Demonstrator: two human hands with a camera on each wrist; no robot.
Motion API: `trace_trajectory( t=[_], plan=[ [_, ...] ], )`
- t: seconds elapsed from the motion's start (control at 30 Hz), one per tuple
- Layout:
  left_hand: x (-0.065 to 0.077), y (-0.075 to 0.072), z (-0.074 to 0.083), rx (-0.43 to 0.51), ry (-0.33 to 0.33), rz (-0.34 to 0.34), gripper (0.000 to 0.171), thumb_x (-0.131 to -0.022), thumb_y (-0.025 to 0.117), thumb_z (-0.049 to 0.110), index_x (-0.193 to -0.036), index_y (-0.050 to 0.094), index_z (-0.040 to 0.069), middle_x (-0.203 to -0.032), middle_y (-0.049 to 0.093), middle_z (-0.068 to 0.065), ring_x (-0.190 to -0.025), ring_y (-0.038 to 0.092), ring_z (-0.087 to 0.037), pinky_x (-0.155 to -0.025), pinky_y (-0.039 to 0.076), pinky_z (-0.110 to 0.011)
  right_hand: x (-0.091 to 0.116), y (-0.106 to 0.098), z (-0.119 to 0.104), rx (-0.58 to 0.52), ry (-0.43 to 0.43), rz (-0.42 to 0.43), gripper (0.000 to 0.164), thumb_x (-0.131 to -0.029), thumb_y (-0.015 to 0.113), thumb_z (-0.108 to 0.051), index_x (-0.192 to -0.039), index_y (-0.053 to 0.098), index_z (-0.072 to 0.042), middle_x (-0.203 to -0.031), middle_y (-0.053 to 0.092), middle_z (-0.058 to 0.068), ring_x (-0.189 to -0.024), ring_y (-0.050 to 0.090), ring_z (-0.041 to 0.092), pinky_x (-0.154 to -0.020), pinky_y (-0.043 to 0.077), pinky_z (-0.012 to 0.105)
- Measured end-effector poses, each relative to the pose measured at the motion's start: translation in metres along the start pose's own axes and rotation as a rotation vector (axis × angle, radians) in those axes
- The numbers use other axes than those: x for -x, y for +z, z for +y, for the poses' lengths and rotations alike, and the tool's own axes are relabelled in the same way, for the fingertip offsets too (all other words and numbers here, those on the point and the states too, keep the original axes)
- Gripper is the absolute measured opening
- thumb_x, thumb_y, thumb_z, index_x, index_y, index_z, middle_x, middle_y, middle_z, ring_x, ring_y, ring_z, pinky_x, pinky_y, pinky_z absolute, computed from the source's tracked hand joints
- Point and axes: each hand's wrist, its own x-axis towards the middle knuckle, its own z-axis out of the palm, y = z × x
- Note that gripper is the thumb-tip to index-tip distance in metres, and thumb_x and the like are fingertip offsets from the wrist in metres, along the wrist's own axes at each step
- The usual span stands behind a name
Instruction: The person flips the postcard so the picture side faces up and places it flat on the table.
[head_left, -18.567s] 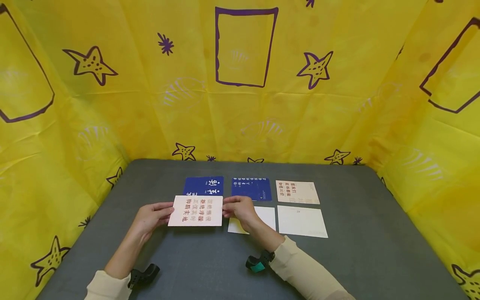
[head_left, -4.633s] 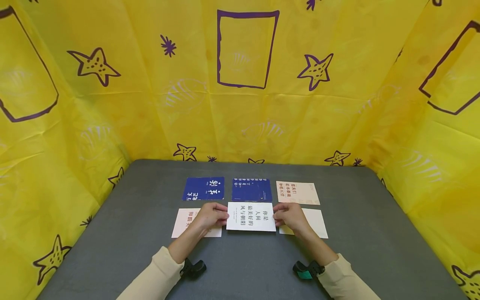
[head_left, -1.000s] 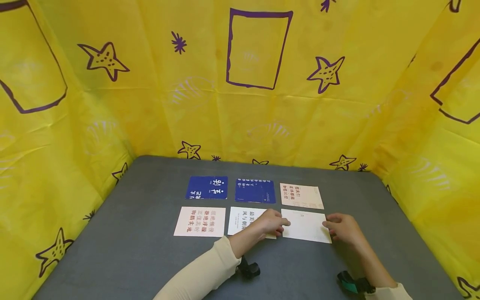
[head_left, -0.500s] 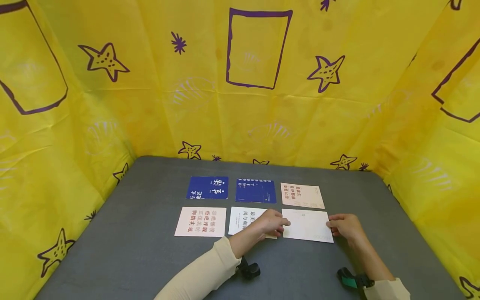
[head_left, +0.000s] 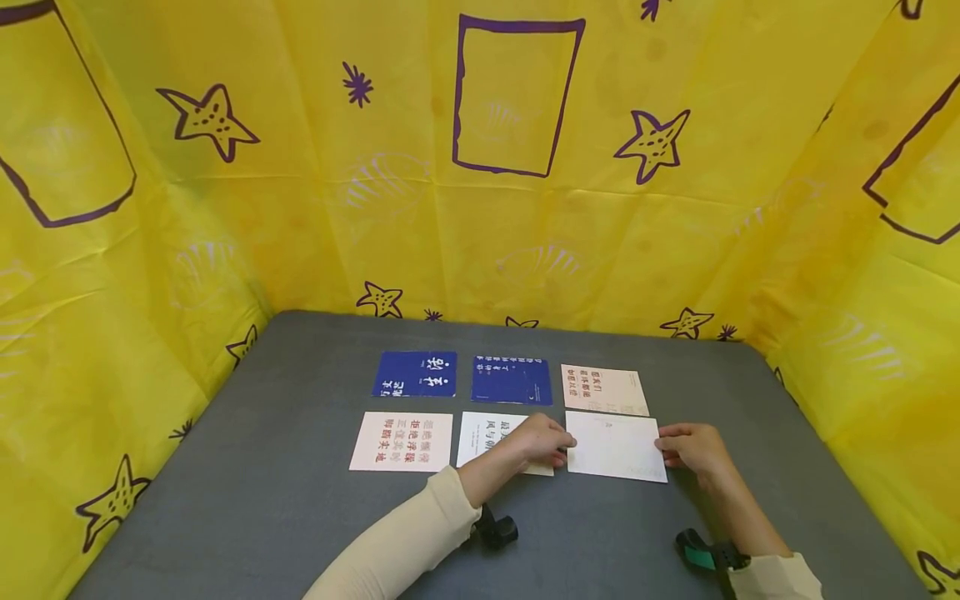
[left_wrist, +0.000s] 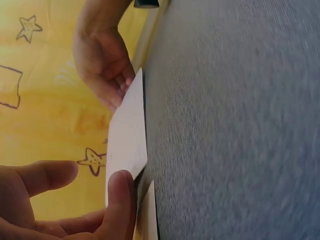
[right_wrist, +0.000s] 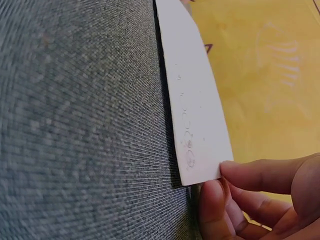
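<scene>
A mostly blank white postcard (head_left: 617,448) is held between both hands at the front right of the card layout. My left hand (head_left: 536,442) pinches its left edge; in the left wrist view the thumb (left_wrist: 121,192) lies over that edge. At the opposite edge, my right hand (head_left: 697,454) pinches the card between thumb and fingers. A dark gap under the card (right_wrist: 197,105) shows it raised a little off the table. Beneath my left hand lies a white postcard with black characters (head_left: 480,440), partly covered by the hand.
On the grey table (head_left: 247,500) lie a pink card with red characters (head_left: 401,442), two blue cards, left (head_left: 414,374) and middle (head_left: 512,381), and a beige card (head_left: 604,390) just behind the held one. A yellow patterned cloth (head_left: 480,233) encloses the back and sides.
Over the last second the blank postcard has come up off the table between the hands. Earlier, the pink and the black-lettered cards were held in turn; both now lie printed side up.
</scene>
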Motion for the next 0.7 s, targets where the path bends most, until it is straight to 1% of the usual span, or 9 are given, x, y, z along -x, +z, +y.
trace_trajectory(
  t=[0.07, 0.17, 0.23, 0.3, 0.47, 0.7],
  plan=[
    [-0.0009, -0.0015, 0.0005, -0.028, 0.025, 0.010, 0.019, -0.081, 0.059, 0.006, -0.091, 0.066, -0.008, -0.068, 0.061, -0.010, -0.049, 0.052, -0.007, -0.055, 0.054, -0.022, -0.0003, -0.0002, -0.0003, -0.008, 0.000, -0.003, 0.036, -0.080, 0.060, -0.003, -0.107, 0.053, 0.018, -0.069, 0.063, 0.000, -0.059, 0.059, 0.013, -0.056, 0.055, 0.027],
    [-0.0018, -0.0035, 0.0019, -0.061, 0.047, 0.027, 0.018, -0.081, 0.058, 0.003, -0.089, 0.067, -0.010, -0.072, 0.067, -0.016, -0.049, 0.053, -0.007, -0.055, 0.054, -0.022, 0.0001, -0.0001, -0.0003, -0.017, 0.000, -0.010, 0.036, -0.080, 0.061, -0.004, -0.107, 0.053, 0.018, -0.069, 0.063, 0.000, -0.059, 0.060, 0.013, -0.057, 0.055, 0.027],
    [-0.0029, -0.0042, 0.0024, -0.058, 0.046, 0.036, 0.017, -0.080, 0.058, 0.001, -0.087, 0.067, -0.011, -0.076, 0.068, -0.020, -0.048, 0.053, -0.008, -0.055, 0.054, -0.022, 0.0007, 0.0002, -0.0004, -0.021, 0.004, -0.009, 0.035, -0.080, 0.061, -0.004, -0.106, 0.054, 0.018, -0.069, 0.063, 0.000, -0.058, 0.060, 0.013, -0.056, 0.055, 0.027],
    [-0.0042, -0.0044, 0.0023, -0.036, 0.035, 0.039, 0.016, -0.080, 0.057, 0.000, -0.086, 0.067, -0.012, -0.077, 0.068, -0.023, -0.047, 0.053, -0.008, -0.054, 0.054, -0.022, 0.0012, 0.0005, -0.0006, -0.021, 0.006, -0.007, 0.035, -0.080, 0.062, -0.004, -0.105, 0.054, 0.019, -0.068, 0.063, 0.001, -0.057, 0.060, 0.013, -0.056, 0.055, 0.027],
    [-0.0070, -0.0041, 0.0006, -0.019, 0.015, 0.041, 0.016, -0.080, 0.057, -0.002, -0.086, 0.066, -0.013, -0.076, 0.068, -0.024, -0.045, 0.051, -0.007, -0.052, 0.053, -0.021, 0.0018, 0.0009, -0.0013, -0.028, 0.002, -0.004, 0.032, -0.080, 0.061, -0.003, -0.103, 0.055, 0.019, -0.067, 0.063, 0.001, -0.057, 0.059, 0.013, -0.055, 0.054, 0.026],
    [-0.0084, -0.0049, -0.0018, -0.011, 0.014, 0.035, 0.016, -0.080, 0.056, -0.001, -0.086, 0.067, -0.012, -0.074, 0.068, -0.022, -0.044, 0.051, -0.006, -0.051, 0.053, -0.020, 0.0024, 0.0014, 0.0010, -0.038, -0.003, 0.003, 0.031, -0.080, 0.061, -0.002, -0.102, 0.055, 0.019, -0.068, 0.063, 0.002, -0.057, 0.060, 0.013, -0.055, 0.054, 0.026]
  ],
)
